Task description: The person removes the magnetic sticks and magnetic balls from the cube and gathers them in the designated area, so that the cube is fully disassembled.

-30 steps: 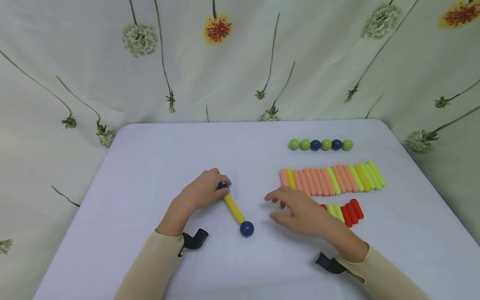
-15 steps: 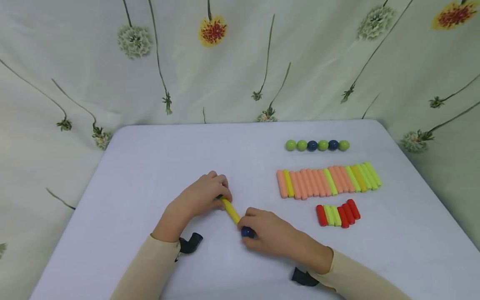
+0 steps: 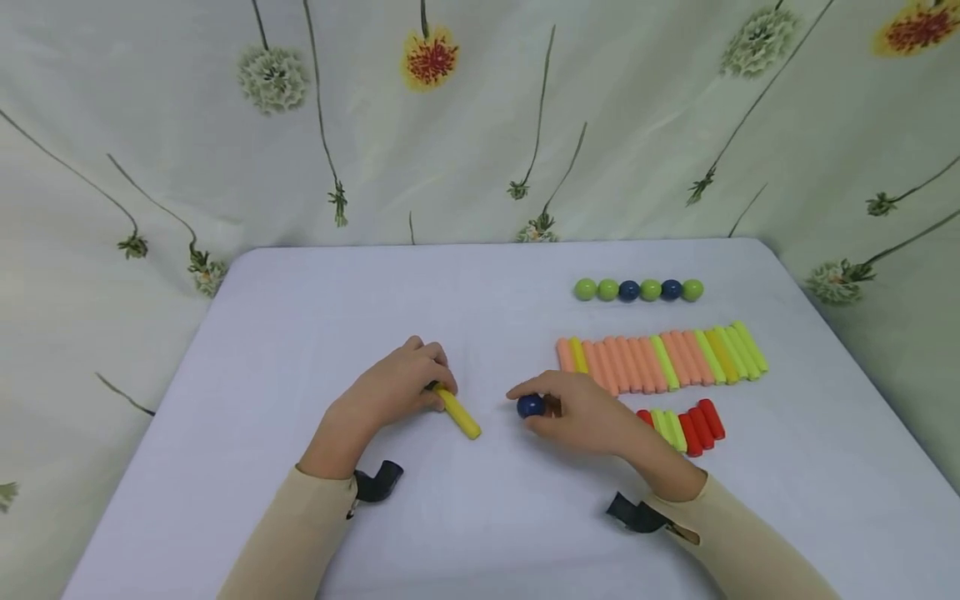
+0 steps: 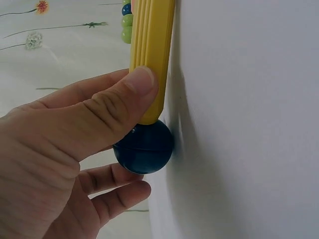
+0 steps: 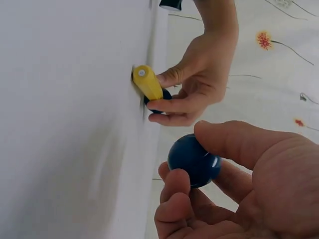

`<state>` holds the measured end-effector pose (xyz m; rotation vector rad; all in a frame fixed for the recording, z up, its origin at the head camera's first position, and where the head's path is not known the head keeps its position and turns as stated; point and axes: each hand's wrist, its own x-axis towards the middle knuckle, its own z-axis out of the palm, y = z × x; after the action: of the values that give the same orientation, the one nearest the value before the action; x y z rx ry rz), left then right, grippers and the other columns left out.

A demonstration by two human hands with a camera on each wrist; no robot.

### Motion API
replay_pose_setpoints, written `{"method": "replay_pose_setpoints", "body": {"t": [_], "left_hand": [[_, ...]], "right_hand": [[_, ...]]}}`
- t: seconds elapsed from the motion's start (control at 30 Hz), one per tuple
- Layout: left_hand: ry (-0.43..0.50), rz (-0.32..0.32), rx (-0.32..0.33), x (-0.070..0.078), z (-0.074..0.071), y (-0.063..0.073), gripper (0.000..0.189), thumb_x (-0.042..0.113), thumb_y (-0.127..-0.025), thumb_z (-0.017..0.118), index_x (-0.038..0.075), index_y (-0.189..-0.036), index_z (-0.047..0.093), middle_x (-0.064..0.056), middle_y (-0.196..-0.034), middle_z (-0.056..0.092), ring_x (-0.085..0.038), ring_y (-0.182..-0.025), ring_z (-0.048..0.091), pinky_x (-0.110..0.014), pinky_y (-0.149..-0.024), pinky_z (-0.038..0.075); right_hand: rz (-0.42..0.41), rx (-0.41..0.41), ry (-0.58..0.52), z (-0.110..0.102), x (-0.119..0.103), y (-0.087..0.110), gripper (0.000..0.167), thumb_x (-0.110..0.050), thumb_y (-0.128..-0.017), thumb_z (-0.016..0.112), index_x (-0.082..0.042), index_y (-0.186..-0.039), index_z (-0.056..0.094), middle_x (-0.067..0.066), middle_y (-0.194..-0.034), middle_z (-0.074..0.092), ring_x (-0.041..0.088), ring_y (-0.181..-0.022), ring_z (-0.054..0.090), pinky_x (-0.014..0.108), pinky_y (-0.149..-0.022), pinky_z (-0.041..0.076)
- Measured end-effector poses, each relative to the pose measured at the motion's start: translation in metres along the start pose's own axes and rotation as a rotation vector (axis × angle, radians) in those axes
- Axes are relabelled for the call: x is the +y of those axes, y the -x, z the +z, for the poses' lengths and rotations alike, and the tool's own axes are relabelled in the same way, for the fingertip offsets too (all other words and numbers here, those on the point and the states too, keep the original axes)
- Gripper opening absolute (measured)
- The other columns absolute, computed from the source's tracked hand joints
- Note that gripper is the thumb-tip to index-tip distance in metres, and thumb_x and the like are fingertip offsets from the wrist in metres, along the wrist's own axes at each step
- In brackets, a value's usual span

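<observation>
My left hand (image 3: 397, 383) pinches a yellow rod (image 3: 459, 414) near its far end, thumb on its ridged side in the left wrist view. On that end sits a dark blue ball (image 4: 144, 149), mostly hidden by the fingers in the head view. The rod's other end is bare and points toward the front right; a small round pale spot shows on it in the right wrist view. To the right, my right hand (image 3: 588, 412) holds a second dark blue ball (image 5: 193, 160) between thumb and fingers, apart from the rod.
A row of green and dark blue balls (image 3: 650, 290) lies at the back right of the white table (image 3: 337, 292). In front of it is a long row of salmon, yellow and lime rods (image 3: 637, 364). Short red and lime rods (image 3: 697, 429) lie nearer, partly behind my right forearm.
My right hand came left to the rod's near end, took hold of the ball there and drew it off to the right. My left hand stays on the rod.
</observation>
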<state>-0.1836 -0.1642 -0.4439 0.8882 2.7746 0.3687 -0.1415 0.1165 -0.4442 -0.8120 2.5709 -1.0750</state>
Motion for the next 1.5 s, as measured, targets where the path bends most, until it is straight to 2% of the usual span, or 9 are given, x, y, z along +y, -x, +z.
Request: {"method": "replay_pose_setpoints", "body": {"t": [0.1, 0.23, 0.37, 0.5, 0.77, 0.87, 0.97, 1.1, 1.5], "left_hand": [[0.018, -0.011, -0.005, -0.001, -0.001, 0.000, 0.021, 0.020, -0.078, 0.083, 0.024, -0.098, 0.077, 0.005, -0.103, 0.057, -0.017, -0.092, 0.045, -0.030, -0.079, 0.044], [0.036, -0.020, -0.004, -0.004, -0.002, 0.001, 0.022, 0.020, -0.078, 0.083, 0.023, -0.099, 0.076, 0.004, -0.104, 0.057, -0.017, -0.092, 0.044, -0.030, -0.079, 0.044], [0.038, -0.029, -0.003, -0.007, -0.003, 0.003, 0.022, 0.021, -0.078, 0.083, 0.023, -0.099, 0.076, 0.004, -0.104, 0.058, -0.017, -0.092, 0.044, -0.031, -0.079, 0.044], [0.036, -0.024, 0.000, -0.009, -0.004, 0.004, 0.022, 0.022, -0.078, 0.083, 0.022, -0.099, 0.076, 0.004, -0.104, 0.058, -0.017, -0.092, 0.045, -0.031, -0.080, 0.044], [0.043, -0.007, 0.006, -0.008, -0.006, 0.005, 0.023, 0.022, -0.078, 0.082, 0.021, -0.100, 0.076, 0.004, -0.105, 0.058, -0.017, -0.094, 0.045, -0.031, -0.082, 0.045], [0.049, -0.004, 0.000, -0.007, -0.006, 0.005, 0.022, 0.022, -0.079, 0.082, 0.022, -0.100, 0.076, 0.004, -0.105, 0.057, -0.016, -0.094, 0.044, -0.029, -0.081, 0.045], [0.058, 0.007, -0.006, -0.004, -0.005, 0.004, 0.022, 0.021, -0.079, 0.082, 0.021, -0.100, 0.076, 0.003, -0.106, 0.058, -0.017, -0.094, 0.044, -0.029, -0.081, 0.045], [0.066, 0.014, -0.009, -0.001, -0.004, 0.003, 0.022, 0.021, -0.080, 0.081, 0.020, -0.101, 0.077, 0.003, -0.107, 0.059, -0.017, -0.095, 0.045, -0.029, -0.081, 0.045], [0.073, -0.010, 0.007, -0.006, -0.002, 0.005, 0.022, 0.018, -0.080, 0.082, 0.022, -0.101, 0.076, 0.004, -0.107, 0.059, -0.017, -0.096, 0.045, -0.028, -0.082, 0.045]], "right_hand": [[0.042, 0.069, -0.024, -0.008, 0.005, -0.004, 0.040, -0.014, -0.084, 0.077, -0.013, -0.122, 0.065, -0.005, -0.085, 0.060, 0.014, -0.072, 0.054, 0.027, -0.060, 0.047], [0.095, 0.127, -0.093, -0.019, 0.012, -0.012, 0.040, -0.009, -0.081, 0.079, -0.010, -0.118, 0.065, -0.001, -0.089, 0.062, 0.017, -0.077, 0.055, 0.029, -0.063, 0.048], [0.171, 0.123, -0.148, -0.038, 0.015, -0.022, 0.039, -0.005, -0.082, 0.074, -0.012, -0.119, 0.064, 0.004, -0.093, 0.062, 0.023, -0.079, 0.055, 0.033, -0.063, 0.049], [0.249, 0.124, -0.114, -0.064, 0.019, -0.040, 0.039, -0.006, -0.085, 0.070, -0.014, -0.122, 0.063, 0.007, -0.099, 0.062, 0.026, -0.084, 0.055, 0.036, -0.066, 0.049], [0.291, 0.171, 0.190, -0.099, 0.047, -0.096, 0.044, -0.009, -0.085, 0.070, -0.008, -0.127, 0.062, 0.012, -0.117, 0.061, 0.028, -0.089, 0.054, 0.038, -0.070, 0.048], [0.288, 0.141, 0.287, -0.101, 0.057, -0.114, 0.041, -0.009, -0.084, 0.070, -0.004, -0.124, 0.063, 0.015, -0.122, 0.061, 0.031, -0.098, 0.055, 0.043, -0.081, 0.048], [0.319, 0.087, 0.391, -0.099, 0.067, -0.128, 0.039, -0.012, -0.084, 0.070, -0.005, -0.122, 0.064, 0.016, -0.121, 0.061, 0.035, -0.110, 0.049, 0.050, -0.092, 0.041], [0.367, 0.024, 0.505, -0.095, 0.076, -0.136, 0.039, -0.015, -0.084, 0.069, -0.009, -0.122, 0.065, 0.016, -0.124, 0.060, 0.039, -0.111, 0.041, 0.057, -0.089, 0.030], [0.407, -0.017, 0.528, -0.086, 0.079, -0.142, 0.045, -0.010, -0.085, 0.067, -0.011, -0.129, 0.061, 0.017, -0.131, 0.056, 0.041, -0.115, 0.038, 0.062, -0.089, 0.022]]}}
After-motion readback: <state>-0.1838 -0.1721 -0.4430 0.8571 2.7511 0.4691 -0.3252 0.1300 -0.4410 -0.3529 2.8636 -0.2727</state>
